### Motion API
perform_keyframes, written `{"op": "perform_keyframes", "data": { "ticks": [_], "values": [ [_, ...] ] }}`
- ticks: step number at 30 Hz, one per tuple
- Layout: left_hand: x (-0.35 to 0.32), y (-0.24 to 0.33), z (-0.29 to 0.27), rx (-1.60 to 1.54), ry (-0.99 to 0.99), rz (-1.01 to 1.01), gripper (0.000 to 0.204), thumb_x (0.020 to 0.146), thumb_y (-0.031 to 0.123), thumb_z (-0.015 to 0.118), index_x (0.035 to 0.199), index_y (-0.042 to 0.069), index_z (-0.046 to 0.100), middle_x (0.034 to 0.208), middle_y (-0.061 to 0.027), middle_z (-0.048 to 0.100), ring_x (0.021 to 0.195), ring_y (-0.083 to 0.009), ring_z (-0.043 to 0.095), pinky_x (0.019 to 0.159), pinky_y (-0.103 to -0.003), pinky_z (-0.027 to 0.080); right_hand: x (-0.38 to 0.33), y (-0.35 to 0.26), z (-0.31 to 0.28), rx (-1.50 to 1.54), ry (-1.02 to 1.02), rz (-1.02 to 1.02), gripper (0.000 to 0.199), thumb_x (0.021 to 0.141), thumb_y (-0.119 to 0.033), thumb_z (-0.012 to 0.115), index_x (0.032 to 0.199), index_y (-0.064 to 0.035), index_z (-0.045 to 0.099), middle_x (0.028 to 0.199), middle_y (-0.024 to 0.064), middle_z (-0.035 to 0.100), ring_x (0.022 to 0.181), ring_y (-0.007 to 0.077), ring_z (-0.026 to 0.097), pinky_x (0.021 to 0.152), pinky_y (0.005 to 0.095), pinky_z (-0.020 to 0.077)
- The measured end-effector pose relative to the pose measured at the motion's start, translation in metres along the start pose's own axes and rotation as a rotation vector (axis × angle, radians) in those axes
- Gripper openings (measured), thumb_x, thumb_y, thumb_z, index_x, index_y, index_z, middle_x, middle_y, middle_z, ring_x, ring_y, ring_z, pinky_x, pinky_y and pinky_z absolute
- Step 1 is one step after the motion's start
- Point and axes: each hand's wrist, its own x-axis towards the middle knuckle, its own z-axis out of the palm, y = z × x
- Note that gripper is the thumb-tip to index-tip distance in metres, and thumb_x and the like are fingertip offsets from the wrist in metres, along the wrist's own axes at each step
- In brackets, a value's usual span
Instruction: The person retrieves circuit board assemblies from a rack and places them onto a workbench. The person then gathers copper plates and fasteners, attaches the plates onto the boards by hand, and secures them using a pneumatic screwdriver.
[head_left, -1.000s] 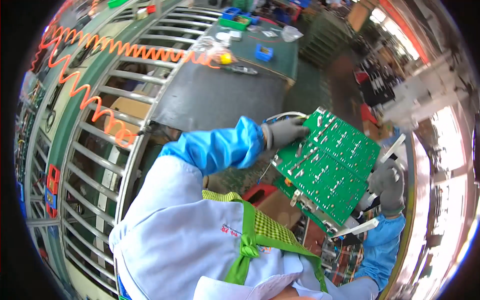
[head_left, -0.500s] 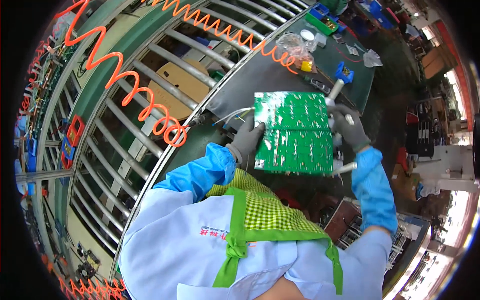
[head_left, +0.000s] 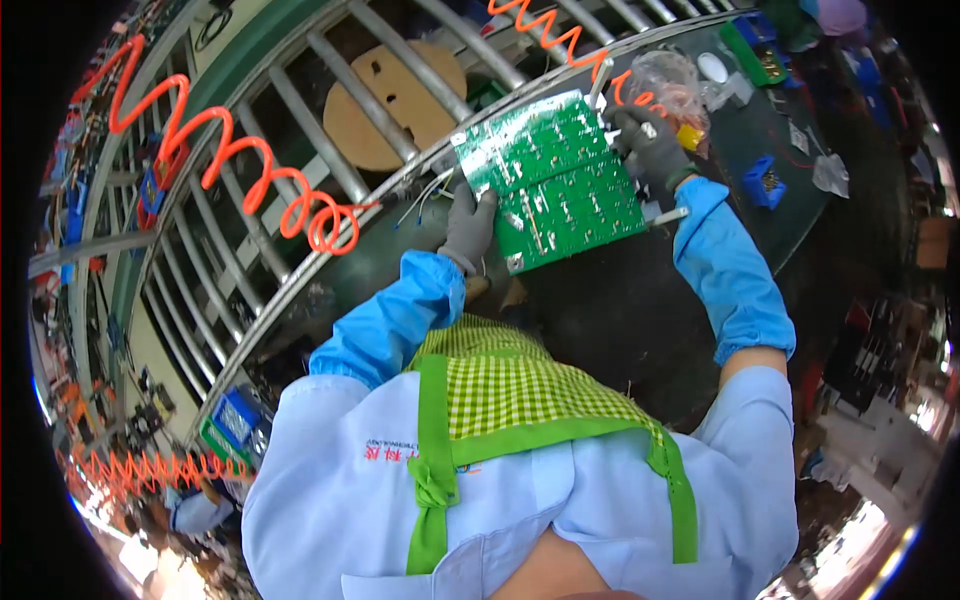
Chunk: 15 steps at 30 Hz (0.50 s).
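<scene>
A large green circuit board (head_left: 560,185), with small parts in rows over its face, is held up tilted in front of me. My left hand (head_left: 468,225), in a grey glove, grips its left edge with the thumb on top. At the right edge my right hand (head_left: 648,148), also gloved, is closed on the board's side, its fingertips partly hidden. White rod-like pieces stick out beside that edge, one at the top (head_left: 601,82) and one lower down (head_left: 668,216). Thin wires (head_left: 425,197) show just left of the board.
Metal rollers (head_left: 330,135) in a rail run along the left, with a round brown disc (head_left: 390,105) among them. An orange coiled hose (head_left: 255,170) hangs over them. On the dark bench are a plastic bag (head_left: 668,85), a blue bin (head_left: 764,182) and a green bin (head_left: 752,52).
The board and both hands have moved up and a little left in view, toward the rollers. The board has turned slightly counter-clockwise. The view itself has also swung.
</scene>
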Motion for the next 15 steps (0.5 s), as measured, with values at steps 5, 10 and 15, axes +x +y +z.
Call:
{"op": "perform_keyframes", "data": {
  "ticks": [5, 10, 15],
  "values": [
    [-0.001, -0.017, 0.023, -0.040, -0.010, -0.048, 0.032, 0.090, 0.031, 0.056, 0.107, 0.004, 0.047, 0.096, -0.0173, 0.063, 0.090, -0.0283, 0.061, 0.076, -0.042, 0.046, 0.035, 0.028, -0.015, -0.025, -0.052, -0.041, 0.025, 0.095, -0.025, 0.054, 0.111, -0.0084, 0.062, 0.080, 0.0012, 0.060, 0.066, 0.0083, 0.056, 0.057, 0.0232, 0.0442],
    [-0.014, -0.006, 0.040, -0.009, -0.025, -0.098, 0.033, 0.090, 0.030, 0.056, 0.108, 0.004, 0.046, 0.094, -0.0164, 0.063, 0.090, -0.0270, 0.061, 0.075, -0.041, 0.047, 0.039, 0.050, -0.030, -0.090, -0.082, 0.000, 0.023, 0.094, -0.023, 0.055, 0.108, -0.0063, 0.061, 0.084, 0.0024, 0.062, 0.074, 0.0091, 0.058, 0.062, 0.0245, 0.0462],
    [-0.015, 0.012, 0.039, -0.004, -0.096, -0.299, 0.040, 0.091, 0.033, 0.055, 0.117, 0.005, 0.043, 0.101, -0.0183, 0.062, 0.091, -0.0270, 0.063, 0.073, -0.039, 0.050, 0.026, 0.050, -0.043, -0.327, -0.010, -0.045, 0.031, 0.088, -0.025, 0.062, 0.112, -0.0057, 0.060, 0.095, 0.0054, 0.064, 0.085, 0.0139, 0.061, 0.075, 0.0294, 0.0486]
  ]
}}
